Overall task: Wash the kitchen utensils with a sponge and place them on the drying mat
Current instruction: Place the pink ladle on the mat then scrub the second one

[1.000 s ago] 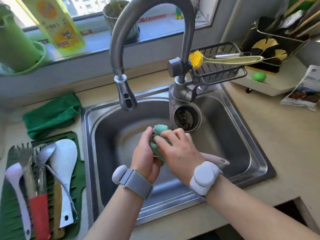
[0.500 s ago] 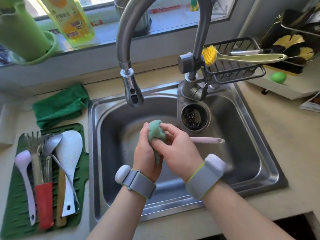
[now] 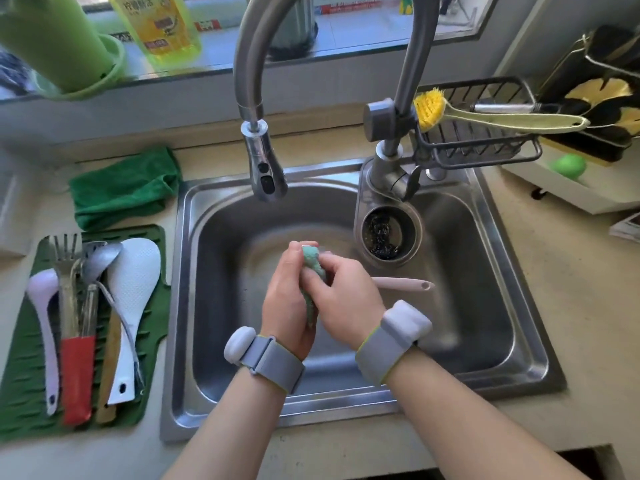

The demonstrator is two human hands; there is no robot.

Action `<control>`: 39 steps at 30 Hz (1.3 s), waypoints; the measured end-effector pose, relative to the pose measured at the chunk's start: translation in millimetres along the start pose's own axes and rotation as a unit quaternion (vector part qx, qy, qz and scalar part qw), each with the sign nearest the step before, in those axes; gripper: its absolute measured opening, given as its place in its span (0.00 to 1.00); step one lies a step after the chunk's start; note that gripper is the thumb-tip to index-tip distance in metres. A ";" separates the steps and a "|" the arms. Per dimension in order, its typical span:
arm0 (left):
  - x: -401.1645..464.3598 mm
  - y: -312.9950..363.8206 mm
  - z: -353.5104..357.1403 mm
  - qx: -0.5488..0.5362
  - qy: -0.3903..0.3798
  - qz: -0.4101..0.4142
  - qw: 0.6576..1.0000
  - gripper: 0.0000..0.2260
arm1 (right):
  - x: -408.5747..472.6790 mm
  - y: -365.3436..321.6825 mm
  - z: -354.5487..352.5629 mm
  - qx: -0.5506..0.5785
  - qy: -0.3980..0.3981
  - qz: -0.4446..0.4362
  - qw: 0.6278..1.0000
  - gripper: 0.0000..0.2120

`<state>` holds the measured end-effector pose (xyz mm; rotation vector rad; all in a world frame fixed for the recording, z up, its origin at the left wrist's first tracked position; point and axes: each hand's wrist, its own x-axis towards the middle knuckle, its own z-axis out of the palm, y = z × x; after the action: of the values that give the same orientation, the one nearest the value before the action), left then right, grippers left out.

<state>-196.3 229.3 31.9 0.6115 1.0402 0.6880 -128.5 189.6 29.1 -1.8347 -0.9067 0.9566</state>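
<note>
We see a beige counter filling the lower and right parts of the frame, lit brightly on the right. Along the top runs a window sill below a window letting in daylight, with a grey wall beneath it. At the bottom right, a dark gap opens below the counter's edge.

At frame centre, over the steel sink, the left hand holds a teal sponge against a pink utensil gripped by the right hand; its handle juts right. At left, the green drying mat on the table carries a white rice paddle, a fork and ladles. The faucet arches above.
</note>
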 end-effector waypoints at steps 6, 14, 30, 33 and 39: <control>3.2 6.2 0.8 0.030 0.056 0.034 0.997 0.11 | -4.2 24.9 -15.8 -0.360 0.132 -0.211 0.899 0.11; 7.0 13.5 3.7 0.022 0.083 0.042 0.995 0.10 | -5.3 29.9 -15.0 -0.294 0.132 -0.123 0.939 0.11; 8.1 21.4 0.8 0.032 0.086 0.038 0.995 0.10 | -6.5 40.9 -29.9 -0.324 0.164 -0.084 0.928 0.14; 10.0 26.4 -5.0 0.029 0.096 0.050 0.994 0.10 | -13.3 79.8 -62.9 -0.326 0.198 0.020 0.924 0.19; 10.0 22.6 3.0 0.046 0.086 0.047 0.994 0.10 | -7.0 59.1 -31.5 -0.136 0.151 -0.015 0.979 0.10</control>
<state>-195.1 250.9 44.1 0.6935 1.2147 0.7899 -92.0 150.6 -11.9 -2.1197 -0.9033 0.5312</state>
